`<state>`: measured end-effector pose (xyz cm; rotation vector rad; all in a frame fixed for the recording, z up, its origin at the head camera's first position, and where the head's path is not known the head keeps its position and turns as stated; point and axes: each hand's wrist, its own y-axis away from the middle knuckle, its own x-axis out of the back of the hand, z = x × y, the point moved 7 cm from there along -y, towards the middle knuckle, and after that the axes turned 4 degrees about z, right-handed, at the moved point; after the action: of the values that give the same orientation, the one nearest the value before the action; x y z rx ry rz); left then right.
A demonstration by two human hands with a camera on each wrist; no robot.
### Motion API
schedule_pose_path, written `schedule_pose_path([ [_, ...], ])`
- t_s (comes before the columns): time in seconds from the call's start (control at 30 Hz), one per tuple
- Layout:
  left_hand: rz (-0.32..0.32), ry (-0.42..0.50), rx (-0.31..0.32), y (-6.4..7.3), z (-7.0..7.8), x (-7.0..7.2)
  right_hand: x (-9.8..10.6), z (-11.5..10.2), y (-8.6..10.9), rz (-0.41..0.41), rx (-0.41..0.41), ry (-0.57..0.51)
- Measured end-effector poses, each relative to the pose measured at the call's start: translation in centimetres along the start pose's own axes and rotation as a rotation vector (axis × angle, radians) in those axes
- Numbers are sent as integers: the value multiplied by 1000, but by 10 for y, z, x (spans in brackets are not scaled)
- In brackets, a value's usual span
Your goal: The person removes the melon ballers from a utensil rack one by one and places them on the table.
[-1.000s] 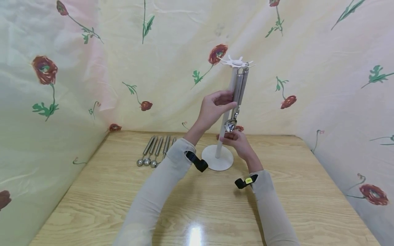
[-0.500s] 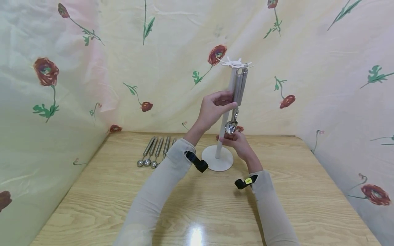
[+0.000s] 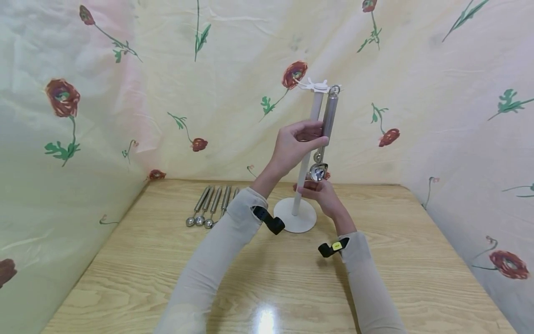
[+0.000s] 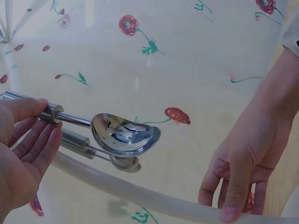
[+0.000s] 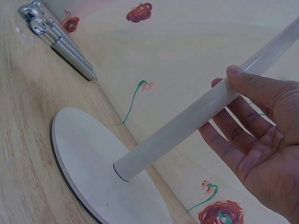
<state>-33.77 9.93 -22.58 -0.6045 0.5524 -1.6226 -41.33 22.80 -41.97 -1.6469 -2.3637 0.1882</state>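
My left hand (image 3: 298, 141) holds a shiny metal scoop (image 4: 125, 135) by its steel handle, thumb on one side and fingers on the other. The scoop points bowl-down, and its top ring overlaps a right-hand arm of the white hanging rack (image 3: 320, 86). Close behind it is a second steel utensil (image 4: 77, 142) with a smaller round head, mostly hidden in the head view. Lower down, my right hand (image 5: 266, 126) grips the rack's white pole (image 5: 173, 128) between thumb and fingers, above the round base (image 5: 93, 163).
Several steel utensils (image 3: 204, 204) with round heads lie side by side on the wooden table (image 3: 146, 260), left of the rack; my left sleeve covers part of them. A flowered cloth (image 3: 233, 93) hangs behind and along both sides.
My left hand has moved slightly right with the scoop, which now overlaps the other hanging utensil. My right hand has stayed on the pole.
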Motion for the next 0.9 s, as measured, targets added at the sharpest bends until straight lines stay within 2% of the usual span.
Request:
schedule_pose_path([
  [0.1, -8, -1, -14, 1, 3, -1, 0, 1, 0, -1, -2, -4],
  [0.23, -18, -6, 0, 5, 0, -1, 2, 3, 0, 8, -6, 1],
  [0.47, -23, -37, 57, 18, -17, 10, 3, 0, 1, 1, 43, -48],
  [0.63, -17, -49, 76, 29, -36, 25, 4, -1, -1, 7, 58, -49],
  [0.9, 34, -89, 128, 46, -63, 60, 4, 0, -4, 15, 26, -20],
])
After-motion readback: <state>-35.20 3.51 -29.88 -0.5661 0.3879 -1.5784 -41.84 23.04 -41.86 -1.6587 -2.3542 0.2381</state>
